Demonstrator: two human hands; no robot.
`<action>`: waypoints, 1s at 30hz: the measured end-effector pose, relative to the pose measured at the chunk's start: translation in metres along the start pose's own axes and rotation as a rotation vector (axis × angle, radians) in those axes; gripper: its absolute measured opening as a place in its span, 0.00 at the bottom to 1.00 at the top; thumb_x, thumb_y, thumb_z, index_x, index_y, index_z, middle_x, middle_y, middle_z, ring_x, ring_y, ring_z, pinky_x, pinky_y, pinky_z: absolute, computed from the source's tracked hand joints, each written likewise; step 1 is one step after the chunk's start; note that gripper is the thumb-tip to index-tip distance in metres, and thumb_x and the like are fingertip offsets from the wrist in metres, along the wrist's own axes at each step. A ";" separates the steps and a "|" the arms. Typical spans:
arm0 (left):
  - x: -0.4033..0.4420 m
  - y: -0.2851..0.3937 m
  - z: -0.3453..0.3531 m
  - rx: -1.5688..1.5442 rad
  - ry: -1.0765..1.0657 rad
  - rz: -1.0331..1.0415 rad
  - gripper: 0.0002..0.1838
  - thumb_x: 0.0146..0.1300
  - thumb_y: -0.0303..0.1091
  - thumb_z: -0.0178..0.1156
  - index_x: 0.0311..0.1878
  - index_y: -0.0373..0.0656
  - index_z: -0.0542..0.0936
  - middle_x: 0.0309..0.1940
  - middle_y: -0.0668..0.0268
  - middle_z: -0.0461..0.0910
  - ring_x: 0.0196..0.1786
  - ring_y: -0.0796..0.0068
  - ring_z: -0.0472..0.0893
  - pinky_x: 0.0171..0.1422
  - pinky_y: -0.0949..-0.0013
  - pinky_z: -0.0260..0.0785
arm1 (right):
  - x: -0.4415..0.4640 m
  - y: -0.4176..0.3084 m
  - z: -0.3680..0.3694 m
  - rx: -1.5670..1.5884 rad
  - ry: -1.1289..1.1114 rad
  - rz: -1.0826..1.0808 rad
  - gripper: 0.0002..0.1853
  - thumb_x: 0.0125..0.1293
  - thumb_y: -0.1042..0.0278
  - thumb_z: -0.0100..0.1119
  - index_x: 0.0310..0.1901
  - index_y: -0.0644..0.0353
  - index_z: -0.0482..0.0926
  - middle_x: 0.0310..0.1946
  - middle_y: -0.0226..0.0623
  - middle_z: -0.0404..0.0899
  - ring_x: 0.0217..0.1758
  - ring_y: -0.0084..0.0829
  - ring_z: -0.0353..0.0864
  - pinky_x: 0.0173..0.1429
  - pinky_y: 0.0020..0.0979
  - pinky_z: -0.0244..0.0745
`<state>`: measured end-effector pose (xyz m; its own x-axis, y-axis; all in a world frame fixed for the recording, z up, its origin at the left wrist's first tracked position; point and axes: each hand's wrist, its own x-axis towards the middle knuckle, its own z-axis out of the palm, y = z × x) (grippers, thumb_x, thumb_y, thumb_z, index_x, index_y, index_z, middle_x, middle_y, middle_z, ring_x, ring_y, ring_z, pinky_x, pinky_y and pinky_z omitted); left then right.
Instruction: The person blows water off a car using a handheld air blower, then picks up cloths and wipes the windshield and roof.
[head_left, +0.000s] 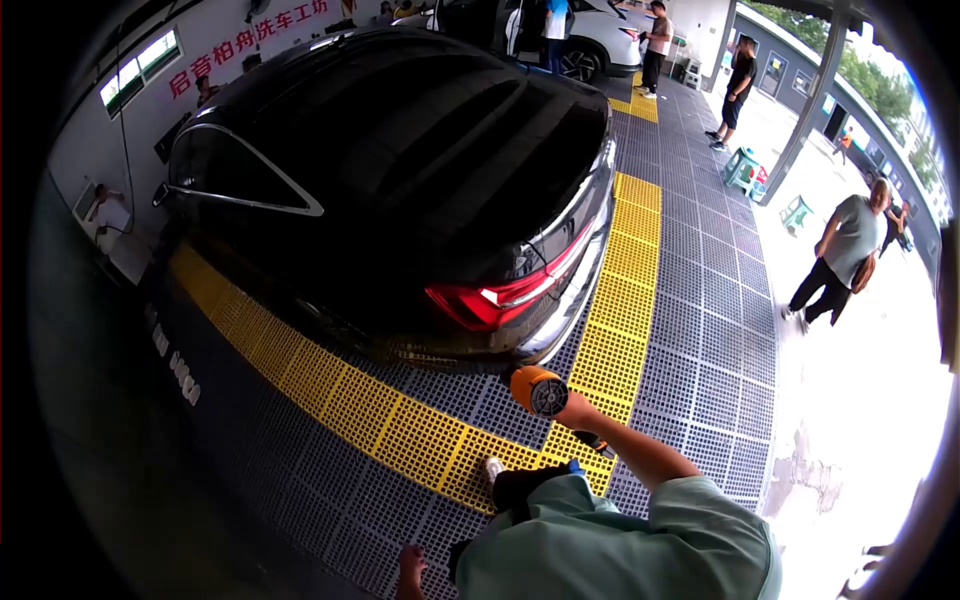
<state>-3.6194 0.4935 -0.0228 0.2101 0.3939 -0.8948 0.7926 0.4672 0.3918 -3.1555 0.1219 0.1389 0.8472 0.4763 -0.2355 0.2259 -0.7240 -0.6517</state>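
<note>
My right hand (575, 409) is wrapped round the handle of an orange and black power tool (538, 391), which looks like a handheld blower. The tool is held just behind the rear bumper of a black car (400, 180), below its red tail light (490, 302). Whether the tool touches the bumper cannot be made out. Low in the view, my left hand (412, 562) hangs beside my body, away from the car. Its fingers are small and dark, and no object shows in it.
Yellow and grey grid flooring (620, 290) surrounds the car. A white car (595, 40) stands at the back with people near it. One person (850, 245) is at the right. Green stools (741, 168) stand near a metal post (812, 95).
</note>
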 end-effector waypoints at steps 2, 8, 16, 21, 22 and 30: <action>-0.012 0.020 -0.017 0.030 0.058 0.028 0.30 0.75 0.56 0.36 0.25 0.44 0.72 0.12 0.69 0.58 0.14 0.69 0.57 0.41 0.50 0.72 | 0.007 0.011 0.032 -0.011 -0.051 0.085 0.25 0.59 0.44 0.58 0.51 0.54 0.80 0.42 0.50 0.83 0.48 0.48 0.82 0.52 0.42 0.78; -0.021 0.010 -0.121 -0.164 0.169 0.030 0.29 0.74 0.60 0.37 0.26 0.48 0.71 0.15 0.73 0.61 0.14 0.75 0.58 0.22 0.65 0.64 | 0.033 -0.022 0.097 0.109 -0.052 0.221 0.28 0.58 0.43 0.60 0.51 0.56 0.80 0.45 0.52 0.82 0.51 0.51 0.81 0.54 0.43 0.77; -0.036 -0.038 -0.162 -0.310 0.162 -0.167 0.28 0.71 0.62 0.38 0.26 0.49 0.69 0.15 0.72 0.61 0.15 0.72 0.60 0.23 0.60 0.66 | 0.162 -0.156 0.082 0.023 0.083 -0.460 0.19 0.59 0.66 0.57 0.53 0.57 0.78 0.50 0.46 0.80 0.55 0.47 0.78 0.58 0.40 0.74; 0.012 -0.059 -0.196 -0.274 -0.005 -0.106 0.32 0.72 0.65 0.33 0.27 0.48 0.69 0.14 0.72 0.60 0.14 0.72 0.60 0.24 0.60 0.65 | 0.234 -0.285 -0.005 -0.068 0.157 -0.577 0.07 0.60 0.71 0.56 0.39 0.62 0.76 0.34 0.40 0.77 0.35 0.40 0.78 0.41 0.38 0.74; 0.021 -0.062 -0.209 -0.291 -0.016 -0.126 0.32 0.72 0.65 0.33 0.26 0.48 0.69 0.14 0.72 0.60 0.14 0.73 0.60 0.23 0.61 0.65 | 0.238 -0.321 -0.021 0.114 0.107 -0.381 0.05 0.60 0.71 0.56 0.35 0.62 0.74 0.28 0.38 0.76 0.28 0.36 0.77 0.33 0.36 0.73; 0.140 0.007 -0.368 -0.387 0.070 -0.135 0.31 0.72 0.63 0.33 0.24 0.48 0.68 0.13 0.73 0.59 0.13 0.75 0.60 0.19 0.67 0.62 | 0.227 -0.522 -0.080 0.492 0.212 -0.236 0.08 0.57 0.67 0.53 0.36 0.60 0.72 0.18 0.32 0.67 0.14 0.26 0.67 0.19 0.28 0.63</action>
<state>-3.7949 0.8437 -0.0667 0.0693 0.3554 -0.9322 0.5338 0.7762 0.3356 -3.0427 0.5680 0.4828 0.8902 0.4495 0.0736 0.2138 -0.2697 -0.9389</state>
